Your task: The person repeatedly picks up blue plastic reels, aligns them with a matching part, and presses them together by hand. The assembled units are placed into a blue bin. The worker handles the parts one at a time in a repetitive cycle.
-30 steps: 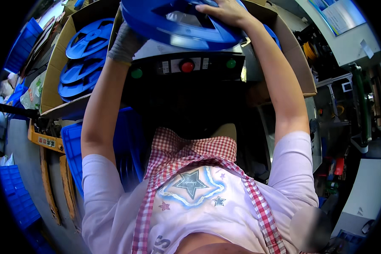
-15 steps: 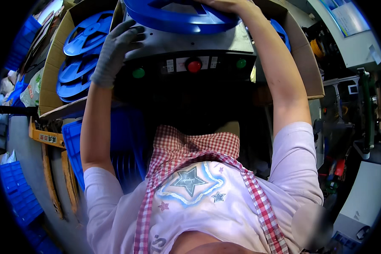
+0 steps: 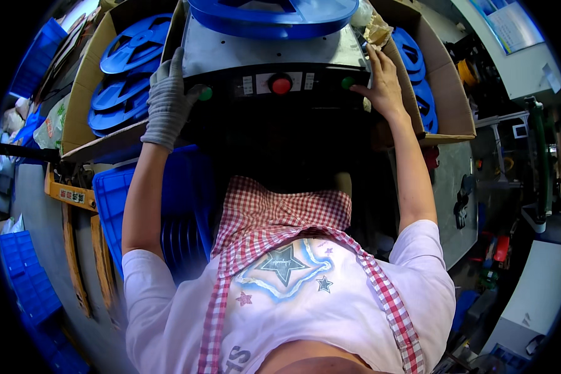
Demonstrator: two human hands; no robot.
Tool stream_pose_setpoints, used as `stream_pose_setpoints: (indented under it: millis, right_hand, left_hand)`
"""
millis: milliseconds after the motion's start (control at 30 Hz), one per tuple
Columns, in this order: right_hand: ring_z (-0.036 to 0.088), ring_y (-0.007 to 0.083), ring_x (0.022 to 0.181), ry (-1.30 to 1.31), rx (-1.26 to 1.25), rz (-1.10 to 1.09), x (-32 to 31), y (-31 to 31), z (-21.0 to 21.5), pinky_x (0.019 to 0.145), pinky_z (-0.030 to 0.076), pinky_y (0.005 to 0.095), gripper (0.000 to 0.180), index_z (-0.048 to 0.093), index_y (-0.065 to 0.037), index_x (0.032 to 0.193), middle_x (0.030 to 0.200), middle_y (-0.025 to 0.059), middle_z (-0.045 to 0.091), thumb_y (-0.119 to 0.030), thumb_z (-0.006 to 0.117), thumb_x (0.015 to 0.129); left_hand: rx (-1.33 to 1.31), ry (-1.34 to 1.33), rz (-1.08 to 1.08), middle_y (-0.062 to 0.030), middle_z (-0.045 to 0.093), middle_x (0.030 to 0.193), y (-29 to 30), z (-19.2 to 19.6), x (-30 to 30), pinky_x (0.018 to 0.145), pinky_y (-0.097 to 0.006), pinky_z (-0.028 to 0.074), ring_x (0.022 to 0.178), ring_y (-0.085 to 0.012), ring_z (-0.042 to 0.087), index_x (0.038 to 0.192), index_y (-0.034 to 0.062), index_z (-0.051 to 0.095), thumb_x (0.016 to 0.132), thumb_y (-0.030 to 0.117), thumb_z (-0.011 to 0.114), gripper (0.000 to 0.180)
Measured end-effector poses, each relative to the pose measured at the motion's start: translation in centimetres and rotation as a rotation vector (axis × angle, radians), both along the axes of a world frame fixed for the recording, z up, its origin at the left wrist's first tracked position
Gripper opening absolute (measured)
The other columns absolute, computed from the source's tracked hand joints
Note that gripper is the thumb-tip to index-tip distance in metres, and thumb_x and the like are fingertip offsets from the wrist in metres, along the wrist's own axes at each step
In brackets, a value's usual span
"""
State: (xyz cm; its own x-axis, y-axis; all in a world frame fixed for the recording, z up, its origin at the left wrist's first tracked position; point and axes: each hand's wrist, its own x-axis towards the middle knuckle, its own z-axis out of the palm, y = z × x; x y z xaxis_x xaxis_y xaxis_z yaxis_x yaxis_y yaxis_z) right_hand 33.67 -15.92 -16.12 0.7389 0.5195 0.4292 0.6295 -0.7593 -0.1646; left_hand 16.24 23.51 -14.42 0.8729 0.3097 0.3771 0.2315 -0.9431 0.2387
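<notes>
Head view shows both hands pressed to the black control panel of a machine; the gloved left hand lies open, thumb on the left green button; the bare right hand is open too, fingertip at the right green button; between them sits a red button; just above, a blue reel rests on the machine's metal top.
</notes>
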Motion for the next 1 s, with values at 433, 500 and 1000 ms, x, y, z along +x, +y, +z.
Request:
stream_pose_setpoints:
  millis: [433, 500, 1000]
  right_hand:
    - [0.059, 0.0299, 0.107, -0.258, 0.275, 0.396, -3.6, 10.2, 7.5, 0.090, 0.048, 0.0382, 0.043, 0.062, -0.010, 0.120, 0.116, 0.0140, 0.060, -0.025, 0.072, 0.081]
    - [0.058, 0.0284, 0.113, -0.402, 0.138, 0.404, -3.6, 12.6, 8.8, 0.095, 0.046, 0.0379, 0.045, 0.061, -0.014, 0.123, 0.121, 0.0104, 0.061, -0.030, 0.072, 0.082]
    - [0.062, 0.0289, 0.101, -0.508, -0.338, 0.353, 7.8, 15.2, 7.7, 0.087, 0.049, 0.0392, 0.027, 0.065, -0.025, 0.118, 0.105, 0.0065, 0.069, -0.028, 0.059, 0.092]
  left_hand:
    - [-0.341, 0.091, 0.158, -0.0200, 0.055, 0.124, 1.3, -11.6, -24.8, 0.100, -0.042, 0.043, 0.118, -0.0341, 0.052, 0.135, 0.0077, 0.046, 0.084, 0.011, 0.066, 0.055]
    - [-0.391, 0.429, 0.389, -0.0207, 0.055, 0.124, 0.7, -15.6, -30.3, 0.099, -0.042, 0.044, 0.116, -0.0348, 0.053, 0.135, 0.0058, 0.045, 0.083, 0.014, 0.067, 0.057]
    - [-0.383, 0.709, 0.718, -0.0218, 0.043, 0.136, -3.8, -31.7, -41.5, 0.102, -0.045, 0.038, 0.123, -0.0359, 0.046, 0.148, 0.0063, 0.023, 0.074, 0.038, 0.074, 0.095]
